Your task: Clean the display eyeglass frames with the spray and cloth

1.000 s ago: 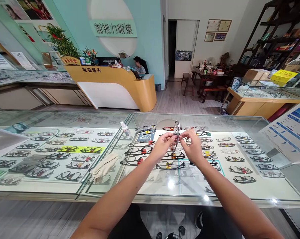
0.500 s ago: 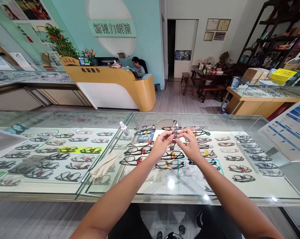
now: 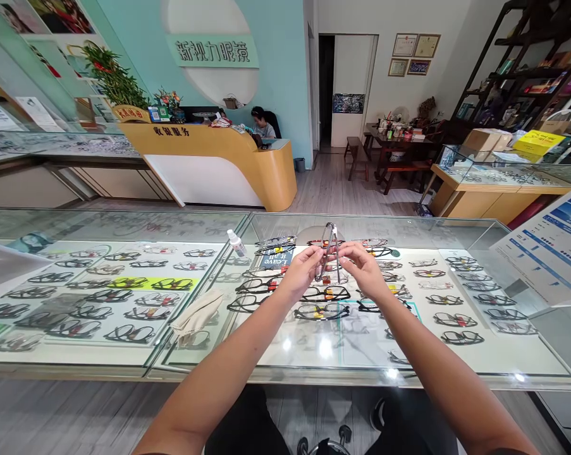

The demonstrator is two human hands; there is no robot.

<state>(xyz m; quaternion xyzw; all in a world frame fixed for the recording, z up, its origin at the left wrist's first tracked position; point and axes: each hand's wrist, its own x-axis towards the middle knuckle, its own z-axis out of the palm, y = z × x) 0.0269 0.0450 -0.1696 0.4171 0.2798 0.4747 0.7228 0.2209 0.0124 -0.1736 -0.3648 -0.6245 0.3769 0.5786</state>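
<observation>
A pair of eyeglasses (image 3: 321,258) with a dark, thin frame is held up on edge above the glass display case (image 3: 294,373). Its front and a temple arm form a narrow upside-down V. My left hand (image 3: 305,268) pinches the frame from the left side. On the right, the fingers of my right hand (image 3: 362,265) close on the temple arm. Below and around both hands, several more eyeglasses (image 3: 324,294) lie in rows. A white spray bottle (image 3: 236,243) and a folded beige cloth (image 3: 197,318) rest on the glass to the left.
Another glass case with eyeglasses (image 3: 128,335) adjoins on the left. A printed sign (image 3: 546,253) stands at the right end. Beyond are a curved yellow counter (image 3: 266,183) with a person (image 3: 265,126) behind it, and a wooden table with benches (image 3: 358,155).
The eyeglasses have turned and a temple arm has swung away from the front. My right hand has shifted slightly to the right, apart from the left.
</observation>
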